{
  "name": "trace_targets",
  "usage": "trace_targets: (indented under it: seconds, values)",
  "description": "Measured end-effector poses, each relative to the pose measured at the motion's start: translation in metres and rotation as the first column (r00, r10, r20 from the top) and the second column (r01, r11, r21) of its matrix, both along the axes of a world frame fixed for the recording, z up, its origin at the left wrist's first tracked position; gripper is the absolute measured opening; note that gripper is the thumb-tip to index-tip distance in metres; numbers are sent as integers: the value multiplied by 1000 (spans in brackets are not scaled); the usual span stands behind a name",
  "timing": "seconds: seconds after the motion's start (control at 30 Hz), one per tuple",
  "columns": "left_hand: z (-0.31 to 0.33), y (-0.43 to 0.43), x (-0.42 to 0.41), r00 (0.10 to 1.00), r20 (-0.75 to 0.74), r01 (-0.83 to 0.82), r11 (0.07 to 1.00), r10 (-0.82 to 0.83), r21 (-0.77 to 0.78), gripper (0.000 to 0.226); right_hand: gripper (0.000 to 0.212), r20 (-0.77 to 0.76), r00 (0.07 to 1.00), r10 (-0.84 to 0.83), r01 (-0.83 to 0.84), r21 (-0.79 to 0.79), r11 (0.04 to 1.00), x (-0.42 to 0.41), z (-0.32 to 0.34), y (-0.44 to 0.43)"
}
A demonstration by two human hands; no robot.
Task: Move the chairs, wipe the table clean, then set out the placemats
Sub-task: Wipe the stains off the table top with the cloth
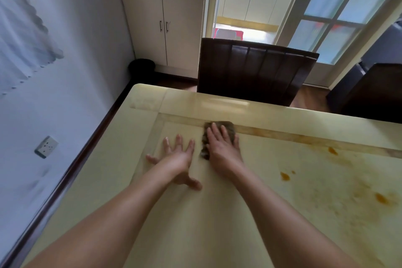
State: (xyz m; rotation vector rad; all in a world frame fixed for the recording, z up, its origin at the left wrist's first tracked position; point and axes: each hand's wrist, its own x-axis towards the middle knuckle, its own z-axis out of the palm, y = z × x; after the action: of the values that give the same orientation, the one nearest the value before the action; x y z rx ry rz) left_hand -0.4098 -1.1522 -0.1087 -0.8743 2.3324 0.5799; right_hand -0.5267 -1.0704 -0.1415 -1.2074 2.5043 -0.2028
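A cream stone-look table (195,213) fills the lower view. My right hand (221,148) lies flat, fingers straight, pressing a dark grey-brown cloth (228,127) onto the table near its far inlay strip. My left hand (176,156) rests flat on the tabletop just left of the cloth, fingers spread, holding nothing. Orange-brown stains (285,176) and smears spread over the right part of the table. A dark brown chair (254,69) stands against the far edge. A second dark chair (374,93) is at the far right. No placemats are in view.
A white wall with a socket (46,146) runs close along the table's left side. A cream cabinet (163,28) and a black bin (141,67) stand at the back left. A doorway and a glass-paned door (339,13) are behind the chair.
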Motion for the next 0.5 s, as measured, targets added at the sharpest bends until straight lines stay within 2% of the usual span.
trace_targets:
  seconds: [0.1,0.2,0.33,0.5]
  values:
    - [-2,-1,1,1000,-15,-4,1000,4,14,125,55,-6,997,75,-75,-39,996,-8,-3,-38]
    - [-2,-3,1,1000,-9,2,1000,-2,24,125,54,-3,998,65,-66,-47,997,-32,-2,-53]
    - [-3,-4,2,1000,-2,14,1000,-14,23,124,52,-20,998,-57,56,-56,997,-75,-2,-35]
    - [-4,-3,2,1000,-4,16,1000,-16,10,124,52,-56,966,-253,252,-27,967,-129,-6,30]
